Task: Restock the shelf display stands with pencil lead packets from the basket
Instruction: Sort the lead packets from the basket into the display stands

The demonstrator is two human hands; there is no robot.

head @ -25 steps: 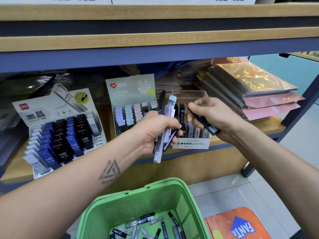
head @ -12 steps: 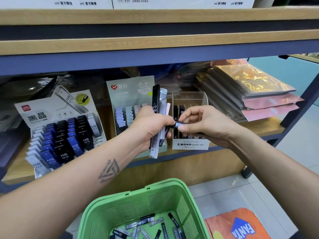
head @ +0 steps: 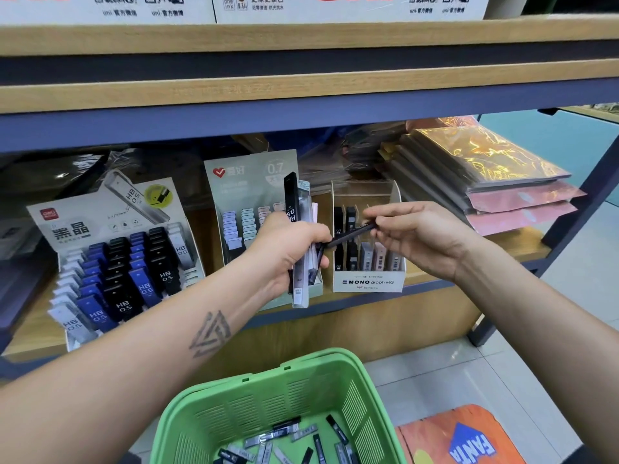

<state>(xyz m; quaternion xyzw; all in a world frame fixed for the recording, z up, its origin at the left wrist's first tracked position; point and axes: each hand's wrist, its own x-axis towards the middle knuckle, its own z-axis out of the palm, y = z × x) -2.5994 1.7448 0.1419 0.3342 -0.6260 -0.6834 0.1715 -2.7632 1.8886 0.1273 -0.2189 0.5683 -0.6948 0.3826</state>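
Nearest the camera, a green basket (head: pixel 268 406) is seen low in the view, with loose pencil lead packets (head: pixel 288 440) scattered on its bottom, so stock remains to be shelved. Above it, the left hand (head: pixel 288 252) is closed in a firm grip round an upright bundle of packets (head: pixel 299 236), black and clear ones together, held in front of the shelf. The right hand (head: pixel 418 236) is pinching one black packet (head: pixel 351 234) at its far end between thumb and fingertips; the packet lies slanted, its other end touching the bundle in the left hand, so it is judged to be in the act of being drawn out of that bundle.

Just behind the hands stands the MONO graph MG display stand (head: pixel 368 283), a clear-walled box with black and pale packets already set in its rows, and room is seen in the upper part. To its left the 0.7 display stand (head: pixel 251 182) is partly hidden by the left hand, and further left the HB 0.5 display stand (head: pixel 117 262) looks well filled.

The step in hand is judged to be sorting one packet to its stand. The next move calls for the black packet to be freed fully, turned upright, and lowered into a matching black row of the MONO stand without the neighbours being tipped.
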